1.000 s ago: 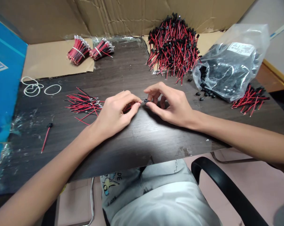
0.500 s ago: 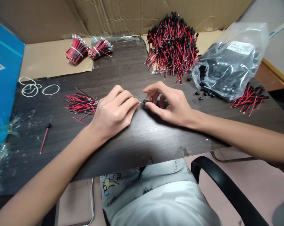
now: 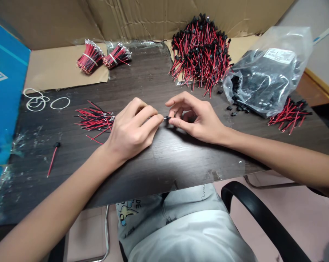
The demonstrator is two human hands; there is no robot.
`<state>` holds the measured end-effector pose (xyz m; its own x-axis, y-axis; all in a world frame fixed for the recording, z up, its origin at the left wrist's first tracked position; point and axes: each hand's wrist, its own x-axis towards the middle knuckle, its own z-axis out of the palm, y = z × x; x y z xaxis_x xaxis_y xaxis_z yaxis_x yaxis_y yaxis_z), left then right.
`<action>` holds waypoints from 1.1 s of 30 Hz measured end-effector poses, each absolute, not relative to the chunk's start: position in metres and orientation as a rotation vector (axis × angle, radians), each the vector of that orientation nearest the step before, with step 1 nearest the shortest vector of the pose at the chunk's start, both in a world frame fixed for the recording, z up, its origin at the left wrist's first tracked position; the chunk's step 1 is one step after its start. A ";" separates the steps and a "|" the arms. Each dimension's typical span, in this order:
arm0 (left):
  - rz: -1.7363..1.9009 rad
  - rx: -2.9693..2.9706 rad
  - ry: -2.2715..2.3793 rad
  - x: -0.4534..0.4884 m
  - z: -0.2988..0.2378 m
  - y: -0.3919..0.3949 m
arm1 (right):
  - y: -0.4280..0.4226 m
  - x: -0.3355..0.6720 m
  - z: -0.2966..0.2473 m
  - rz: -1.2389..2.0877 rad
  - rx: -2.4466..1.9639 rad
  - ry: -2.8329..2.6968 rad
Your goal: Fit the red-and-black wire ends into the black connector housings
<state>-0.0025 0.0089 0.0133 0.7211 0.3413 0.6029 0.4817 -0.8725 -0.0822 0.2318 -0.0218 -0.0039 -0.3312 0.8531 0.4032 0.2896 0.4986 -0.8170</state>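
Note:
Over the middle of the table, my left hand (image 3: 137,127) is closed in a pinch on a wire, mostly hidden by the fingers, with its metal tip showing. My right hand (image 3: 195,116) pinches a small black connector housing (image 3: 167,118) between thumb and fingers. Wire tip and housing meet in the narrow gap between both hands; how deep the tip sits I cannot tell. Just left of my left hand lies a loose bunch of red and black wires (image 3: 95,118). A single red wire with a black housing (image 3: 53,158) rests farther left.
At the back lie two banded wire bundles (image 3: 89,58) and a large pile of wires with housings (image 3: 201,54). A clear bag (image 3: 270,76) of black housings opens toward loose housings (image 3: 239,108). More wires (image 3: 290,115) lie right; rubber bands (image 3: 60,103) lie left.
Both hands stay almost in place with the wire and housing between them. My right fingers have shifted very slightly around the housing, and the whole view has moved a little.

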 end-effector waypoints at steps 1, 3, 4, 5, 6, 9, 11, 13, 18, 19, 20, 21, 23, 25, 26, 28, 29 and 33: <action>-0.878 -2.691 -0.641 -0.003 0.013 0.009 | -0.020 0.232 -0.005 0.891 -0.940 -1.828; -0.871 -2.710 -0.636 -0.004 0.012 0.010 | -0.017 0.232 -0.007 1.044 -0.908 -1.759; -0.863 -2.730 -0.640 -0.004 0.012 0.011 | -0.016 0.232 -0.008 1.103 -0.894 -1.734; -0.855 -2.753 -0.644 -0.005 0.012 0.012 | -0.016 0.232 -0.008 1.144 -0.883 -1.719; -0.847 -2.779 -0.650 -0.006 0.012 0.013 | -0.016 0.232 -0.009 1.167 -0.878 -1.716; -0.841 -2.853 -0.680 -0.007 0.015 0.015 | -0.018 0.232 -0.007 1.132 -0.902 -1.772; -0.819 -2.904 -0.684 -0.007 0.019 0.016 | -0.020 0.231 -0.006 1.070 -0.931 -1.830; -0.758 -2.939 -0.642 -0.007 0.022 0.016 | -0.021 0.231 -0.005 1.058 -0.947 -1.853; -0.710 -2.961 -0.553 -0.004 0.022 0.014 | -0.020 0.231 -0.003 1.156 -0.957 -1.816; -0.731 -2.970 -0.543 -0.003 0.020 0.013 | -0.020 0.231 -0.002 1.142 -0.965 -1.831; -0.747 -2.974 -0.527 -0.002 0.018 0.013 | -0.020 0.230 -0.002 1.125 -0.970 -1.850; -0.754 -2.970 -0.511 -0.002 0.016 0.012 | -0.020 0.230 -0.002 1.114 -0.969 -1.865; -0.759 -2.946 -0.499 -0.001 0.013 0.011 | -0.020 0.230 -0.002 1.131 -0.940 -1.865; -0.767 -2.919 -0.536 0.000 0.014 0.011 | -0.019 0.230 -0.003 1.193 -0.905 -1.825; -0.774 -2.904 -0.565 -0.001 0.015 0.011 | -0.018 0.231 -0.004 1.228 -0.890 -1.796; -0.786 -2.868 -0.611 -0.002 0.020 0.012 | -0.016 0.233 -0.005 1.292 -0.875 -1.736; -0.785 -2.856 -0.633 -0.003 0.023 0.013 | -0.015 0.234 -0.005 1.319 -0.872 -1.710; -0.792 -2.853 -0.667 -0.008 0.026 0.018 | -0.012 0.237 -0.004 1.417 -0.853 -1.643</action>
